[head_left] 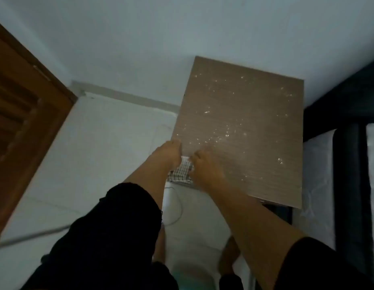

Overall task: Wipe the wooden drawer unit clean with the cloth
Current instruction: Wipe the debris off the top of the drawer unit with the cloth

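— Where's your cloth (180, 171)?
— At the drawer unit's (240, 130) near-left corner, pinched between both your hands: left hand (168, 153), right hand (203, 167).
— Around?
— White specks (225, 130) on top, bed (349, 164) right, door (24, 122) left.

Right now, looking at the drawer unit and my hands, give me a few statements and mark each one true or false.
1. White specks are scattered over the drawer unit top. True.
2. The cloth lies at the far right corner. False: it is at the near left corner, between both hands.
3. The cloth is checked. True.
4. The left hand hangs away from the unit. False: it is at the unit's near left edge, beside the cloth.
5. The right hand is at the cloth. True.
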A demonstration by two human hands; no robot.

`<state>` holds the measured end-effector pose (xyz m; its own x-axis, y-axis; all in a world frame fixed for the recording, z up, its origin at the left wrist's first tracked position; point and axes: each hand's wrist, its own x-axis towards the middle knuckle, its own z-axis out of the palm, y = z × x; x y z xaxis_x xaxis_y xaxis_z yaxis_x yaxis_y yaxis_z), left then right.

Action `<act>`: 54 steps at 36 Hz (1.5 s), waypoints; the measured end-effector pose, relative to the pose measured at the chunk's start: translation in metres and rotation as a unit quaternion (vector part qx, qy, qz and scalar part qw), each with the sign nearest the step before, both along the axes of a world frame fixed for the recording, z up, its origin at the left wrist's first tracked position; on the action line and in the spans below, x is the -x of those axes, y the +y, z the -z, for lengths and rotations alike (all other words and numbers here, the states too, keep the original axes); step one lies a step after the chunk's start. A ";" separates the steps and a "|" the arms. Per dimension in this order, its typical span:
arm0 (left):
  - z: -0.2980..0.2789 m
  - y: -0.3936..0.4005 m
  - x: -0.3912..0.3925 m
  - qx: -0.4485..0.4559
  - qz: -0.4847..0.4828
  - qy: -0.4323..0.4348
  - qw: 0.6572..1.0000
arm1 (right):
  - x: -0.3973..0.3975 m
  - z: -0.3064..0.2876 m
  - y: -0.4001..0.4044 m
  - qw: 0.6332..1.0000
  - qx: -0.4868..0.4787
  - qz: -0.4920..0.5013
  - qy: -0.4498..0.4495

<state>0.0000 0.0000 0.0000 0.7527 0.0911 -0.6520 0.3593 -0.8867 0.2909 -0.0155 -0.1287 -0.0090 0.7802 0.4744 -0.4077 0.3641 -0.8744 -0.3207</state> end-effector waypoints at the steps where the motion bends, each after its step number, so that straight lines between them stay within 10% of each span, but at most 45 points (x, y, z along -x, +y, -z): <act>1: 0.006 0.000 -0.002 -0.002 0.005 0.015 1.000 | 0.001 0.005 0.002 1.000 0.012 0.001 0.010; 24: 0.029 -0.006 -0.015 0.007 0.005 0.019 1.000 | -0.003 0.048 0.021 1.000 0.009 0.020 -0.018; 32: 0.013 0.020 -0.040 0.030 -0.096 -0.119 0.988 | -0.032 0.026 0.018 0.995 0.014 0.090 -0.030; 54: 0.038 0.011 -0.199 -0.033 0.127 -0.065 0.989 | -0.309 0.009 0.021 0.981 -0.032 0.110 -0.159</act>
<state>0.1992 0.0112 -0.0381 0.8340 -0.0725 -0.5470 0.0863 -0.9620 0.2590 0.2936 -0.1076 -0.0178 0.9494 0.2969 -0.1028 0.2592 -0.9250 -0.2777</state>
